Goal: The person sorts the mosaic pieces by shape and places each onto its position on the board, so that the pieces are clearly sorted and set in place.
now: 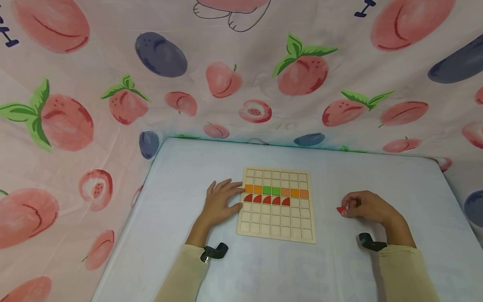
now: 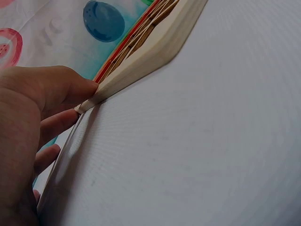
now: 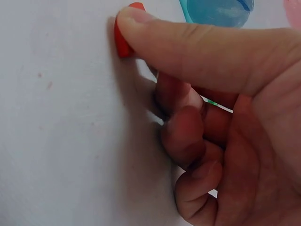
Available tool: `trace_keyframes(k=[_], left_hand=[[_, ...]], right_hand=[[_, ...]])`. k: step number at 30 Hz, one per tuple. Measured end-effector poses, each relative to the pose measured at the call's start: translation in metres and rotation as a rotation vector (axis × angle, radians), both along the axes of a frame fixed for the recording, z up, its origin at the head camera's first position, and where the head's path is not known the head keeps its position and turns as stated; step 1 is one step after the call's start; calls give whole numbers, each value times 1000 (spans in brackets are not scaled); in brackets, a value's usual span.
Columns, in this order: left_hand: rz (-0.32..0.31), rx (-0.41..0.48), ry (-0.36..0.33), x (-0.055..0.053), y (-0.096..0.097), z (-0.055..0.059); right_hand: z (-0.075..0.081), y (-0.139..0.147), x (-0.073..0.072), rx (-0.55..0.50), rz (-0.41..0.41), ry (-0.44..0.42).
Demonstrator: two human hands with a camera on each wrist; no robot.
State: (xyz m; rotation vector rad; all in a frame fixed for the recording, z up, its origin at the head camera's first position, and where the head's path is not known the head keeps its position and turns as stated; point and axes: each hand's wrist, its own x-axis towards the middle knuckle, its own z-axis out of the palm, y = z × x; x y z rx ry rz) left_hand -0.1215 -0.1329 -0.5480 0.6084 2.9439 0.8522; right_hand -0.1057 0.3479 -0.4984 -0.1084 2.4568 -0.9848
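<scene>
A square wooden grid board (image 1: 275, 230) lies flat on the table. One row holds orange and green square tiles (image 1: 271, 191); the row below has several red quarter-circle pieces (image 1: 267, 200), with bare cells to their right. My left hand (image 1: 220, 203) rests at the board's left side, fingers spread and fairly straight. In the left wrist view its thumb (image 2: 87, 87) and a fingertip touch the board's edge (image 2: 136, 68). To the right of the board, my right hand (image 1: 371, 206) pinches a small red piece (image 3: 123, 40) between thumb and fingers, close to the tabletop. Its exact shape is partly hidden.
White cloth covers the table (image 1: 279, 272). A fruit-printed curtain (image 1: 234, 50) rises behind and along the left and right sides. Each wrist carries a black camera mount, on the left (image 1: 216, 251) and on the right (image 1: 371, 243).
</scene>
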Motion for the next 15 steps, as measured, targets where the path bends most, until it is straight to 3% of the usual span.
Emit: trace_keyframes(k=[9, 15], left_hand=[[-3, 5, -5, 0, -1, 0], [-6, 8, -1, 1, -1, 0]], right_hand=[[2, -8, 3, 84, 2, 78], [2, -17, 3, 41, 10, 100]])
